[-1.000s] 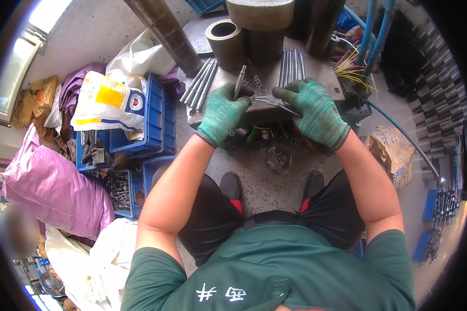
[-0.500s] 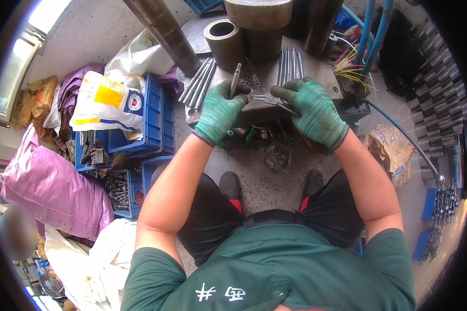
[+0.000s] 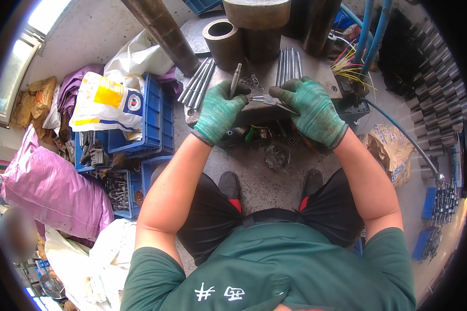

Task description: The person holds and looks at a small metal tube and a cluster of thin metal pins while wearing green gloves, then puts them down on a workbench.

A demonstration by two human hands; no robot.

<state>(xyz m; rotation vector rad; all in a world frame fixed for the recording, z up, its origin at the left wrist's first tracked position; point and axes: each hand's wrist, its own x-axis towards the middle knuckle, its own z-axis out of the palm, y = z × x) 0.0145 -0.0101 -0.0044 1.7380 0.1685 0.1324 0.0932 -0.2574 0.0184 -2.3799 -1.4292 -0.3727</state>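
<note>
Far left: window (image 3: 16, 78), brown paper wrap (image 3: 36, 101) below it, then a big pinkish-purple sack (image 3: 57, 181). Next, a white bag with yellow and blue print (image 3: 99, 106) draped over stacked blue crates (image 3: 155, 116); a lower blue crate (image 3: 135, 193) holds loose dark metal parts (image 3: 118, 189).

Metal worktable (image 3: 323, 85) ahead of the person. On its left side, a bunch of metal rods (image 3: 198, 85) lies side by side, slanted. Just beside it, left hand (image 3: 218, 114), green knit glove, gripping a single metal rod (image 3: 235, 79); upper end sticks up past the fingers, lower part hidden by the glove. Behind that, a hollow metal cylinder (image 3: 225, 52) stands upright, bore facing up. A little right, small metal rings (image 3: 253, 81) lie loose in a pile on the worktable.

Between the hands: pliers (image 3: 270, 100), tips pointing left, right at the left fingers. Can't tell whether the tips touch the rod or hold a ring. On the floor below, a clear bag (image 3: 278, 157), contents too small to make out. Second bunch of metal rods (image 3: 289, 67) on the worktable, just beyond the right hand (image 3: 317, 113), same green glove, fingers wrapped round the pliers' handles.

Right of the worktable: coloured wires (image 3: 346, 65), blue hoses (image 3: 369, 39), crumpled brown paper bag (image 3: 392, 150) on the floor. Far right: stacked metal cylinders (image 3: 430, 83); below them, small blue trays (image 3: 428, 203) by metal parts.
</note>
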